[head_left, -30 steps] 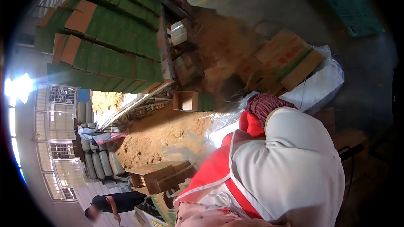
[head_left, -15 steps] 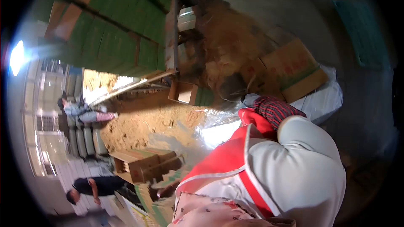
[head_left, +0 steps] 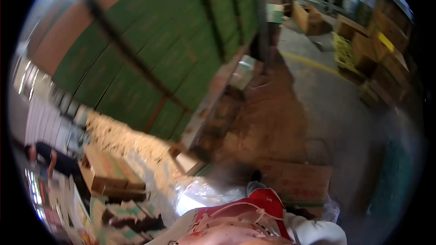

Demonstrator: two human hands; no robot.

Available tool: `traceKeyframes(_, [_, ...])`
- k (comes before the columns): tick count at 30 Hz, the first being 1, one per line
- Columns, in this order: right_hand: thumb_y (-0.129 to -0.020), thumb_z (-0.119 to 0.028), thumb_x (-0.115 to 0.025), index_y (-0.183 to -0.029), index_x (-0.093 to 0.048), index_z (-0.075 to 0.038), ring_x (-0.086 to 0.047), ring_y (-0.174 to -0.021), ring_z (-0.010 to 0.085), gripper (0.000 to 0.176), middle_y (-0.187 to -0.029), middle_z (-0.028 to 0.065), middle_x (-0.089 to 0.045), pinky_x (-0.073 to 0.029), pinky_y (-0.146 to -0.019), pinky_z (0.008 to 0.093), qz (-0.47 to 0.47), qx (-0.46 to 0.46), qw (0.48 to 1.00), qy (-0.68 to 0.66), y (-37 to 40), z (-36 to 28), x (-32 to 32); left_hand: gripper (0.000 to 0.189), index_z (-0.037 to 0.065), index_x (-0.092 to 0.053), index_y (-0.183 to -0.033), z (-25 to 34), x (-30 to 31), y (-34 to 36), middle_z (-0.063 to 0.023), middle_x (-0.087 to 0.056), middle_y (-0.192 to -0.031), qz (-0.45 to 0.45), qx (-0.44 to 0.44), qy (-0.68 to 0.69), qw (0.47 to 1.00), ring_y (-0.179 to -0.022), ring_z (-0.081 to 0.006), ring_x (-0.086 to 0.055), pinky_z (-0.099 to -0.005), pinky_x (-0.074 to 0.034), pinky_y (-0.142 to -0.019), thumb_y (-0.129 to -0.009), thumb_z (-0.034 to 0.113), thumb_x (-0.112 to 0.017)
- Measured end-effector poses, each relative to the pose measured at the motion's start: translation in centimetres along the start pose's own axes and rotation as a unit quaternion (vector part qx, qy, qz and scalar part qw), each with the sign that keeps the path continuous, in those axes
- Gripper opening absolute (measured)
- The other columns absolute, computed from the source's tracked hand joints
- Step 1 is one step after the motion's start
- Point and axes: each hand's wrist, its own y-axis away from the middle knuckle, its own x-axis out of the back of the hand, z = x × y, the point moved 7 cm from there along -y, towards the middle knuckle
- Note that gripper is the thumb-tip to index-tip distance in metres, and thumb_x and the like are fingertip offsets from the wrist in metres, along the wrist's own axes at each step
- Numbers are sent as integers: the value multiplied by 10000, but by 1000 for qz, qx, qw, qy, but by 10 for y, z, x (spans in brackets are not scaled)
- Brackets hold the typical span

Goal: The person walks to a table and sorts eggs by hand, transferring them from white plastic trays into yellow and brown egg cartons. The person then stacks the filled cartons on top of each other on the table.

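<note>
Neither of my hands shows in the head view. At the bottom edge I see only my own body: a red and white apron [head_left: 254, 202] over a pink patterned top [head_left: 227, 233], and a white sleeve [head_left: 313, 233] at the lower right. Just past the apron lie a flattened cardboard box [head_left: 295, 183] and crumpled clear plastic [head_left: 204, 195]. The picture is blurred by motion.
A tall stack of green cartons [head_left: 172, 59] fills the upper left. Open cardboard boxes [head_left: 106, 174] sit at the lower left, near a person in dark clothes [head_left: 52, 163]. Brown sawdust-like litter [head_left: 268, 118] covers the floor. More boxes and yellow crates [head_left: 345, 52] stand at the upper right.
The view has swung upward and turned: my body has dropped to the bottom edge, the green cartons now fill the upper left, and the far boxes at the right have come into sight.
</note>
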Motion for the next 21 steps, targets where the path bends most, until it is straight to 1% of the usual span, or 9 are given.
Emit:
traceKeyframes(3, [-902,-448,-553,-1039,-724,-74,-670,-998,405,433,-1023,220,-704,-518,-871,490,16,-13,999,-45,-30,-8,45,554,8,-562,-1240,74,-40,-61,-144,-627,-1119,-35,33,-7,999,-1027,-251,-585,-384,-476,-911,-920,443,-685])
traceKeyframes(5, [-896,-468,-558,-1032,-724,-68,-669,-999,414,453,-1019,226,-705,-517,-874,493,40,31,997,-59,-55,-13,67,547,10,-567,-1238,118,-49,-96,-143,-631,-1115,-59,19,-22,998,-1023,-248,-589,-382,-478,-906,-923,442,-681])
traceKeyframes(7, [-890,-488,-564,-1024,-725,-62,-669,-1000,423,475,-1015,233,-707,-515,-877,496,74,87,993,-6,-97,-23,88,539,13,-572,-1235,175,-60,-131,-141,-635,-1111,-81,-5,-37,996,-1019,-245,-592,-379,-481,-902,-926,442,-678])
traceKeyframes(9, [-912,-424,-626,-1103,-710,-54,-650,-912,316,425,-996,219,-688,-501,-862,422,94,72,980,162,-159,-59,129,532,15,-577,-1233,240,-76,-162,-139,-640,-1107,-100,-27,-48,993,-1015,-242,-595,-377,-483,-898,-929,441,-674])
traceKeyframes(11, [-931,-430,-582,-1222,-665,-42,-657,-990,348,492,-1063,222,-693,-499,-912,436,47,30,992,116,-209,-137,184,525,18,-582,-1230,313,-106,-193,-138,-644,-1103,-125,-49,-63,989,-1011,-239,-598,-374,-486,-893,-931,440,-671])
traceKeyframes(13, [-915,-453,-598,-1250,-640,-26,-663,-1058,361,545,-1138,219,-697,-502,-939,432,58,12,998,-34,-175,-286,276,518,20,-587,-1228,388,-143,-233,-136,-648,-1100,-162,-69,-86,981,-1007,-236,-602,-372,-489,-889,-934,439,-667])
traceKeyframes(15, [-888,-501,-624,-1266,-625,-14,-656,-1116,365,616,-1200,223,-684,-502,-964,419,101,58,986,-123,-227,-336,309,511,22,-592,-1225,458,-186,-275,-135,-653,-1096,-197,-78,-118,970,-1003,-233,-605,-370,-491,-885,-937,439,-664])
traceKeyframes(18, [-877,-496,-649,-1297,-610,-16,-663,-1106,350,639,-1202,225,-684,-503,-961,410,99,89,985,-106,-311,-383,372,501,26,-600,-1221,557,-264,-349,-132,-659,-1090,-243,-78,-173,951,-997,-228,-610,-366,-495,-879,-941,438,-658])
traceKeyframes(21, [-879,-491,-571,-1218,-660,-20,-668,-1065,383,587,-1150,226,-696,-503,-952,430,126,58,986,-97,-370,-367,433,491,30,-607,-1217,648,-341,-425,-130,-666,-1084,-280,-77,-242,926,-991,-224,-615,-362,-499,-872,-945,437,-653])
